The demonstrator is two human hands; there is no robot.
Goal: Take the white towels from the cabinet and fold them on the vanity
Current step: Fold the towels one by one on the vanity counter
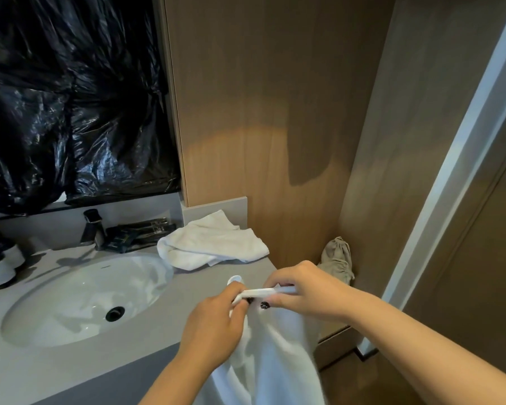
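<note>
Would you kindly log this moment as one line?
left hand: pinches towel edge | right hand: pinches it too | second towel: crumpled on vanity

Bare grey vanity top (187,290) lay open at centre frame, between the sink (79,299) at lower left and a crumpled white towel (211,244) behind. Bottles (0,258) crowded the left edge; the faucet (92,229) blocked the back.

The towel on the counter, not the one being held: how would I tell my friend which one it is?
Find the white oval sink in the grey vanity. Just past its right rim, in the back corner against the wooden wall, lies the loose towel, rumpled in a heap. Unlike the held towel, which hangs off the front edge from both hands, nobody touches this one.
</note>
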